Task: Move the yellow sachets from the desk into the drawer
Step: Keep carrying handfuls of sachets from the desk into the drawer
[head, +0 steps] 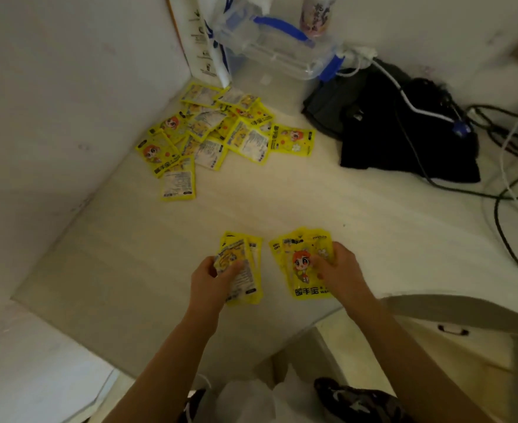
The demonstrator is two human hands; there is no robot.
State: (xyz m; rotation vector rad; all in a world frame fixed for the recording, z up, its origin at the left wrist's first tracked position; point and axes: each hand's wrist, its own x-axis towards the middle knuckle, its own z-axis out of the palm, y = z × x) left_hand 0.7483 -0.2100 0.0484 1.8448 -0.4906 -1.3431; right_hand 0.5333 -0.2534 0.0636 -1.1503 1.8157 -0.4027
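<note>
Several yellow sachets (221, 132) lie in a loose pile at the back left of the white desk (312, 203), near the corner of the walls. My left hand (211, 279) grips a small stack of yellow sachets (248, 270) near the desk's front edge. My right hand (340, 270) grips another fanned stack of yellow sachets (300, 267), with a cartoon figure on the top one. A drawer front with a dark handle (453, 331) shows below the desk at the right; I cannot tell whether the drawer is open.
A clear plastic box with blue clips (279, 47) stands at the back. A black cloth bundle (404, 129) lies right of the pile, with black and white cables (508, 184) trailing to the right edge. Walls close in the desk at left and back.
</note>
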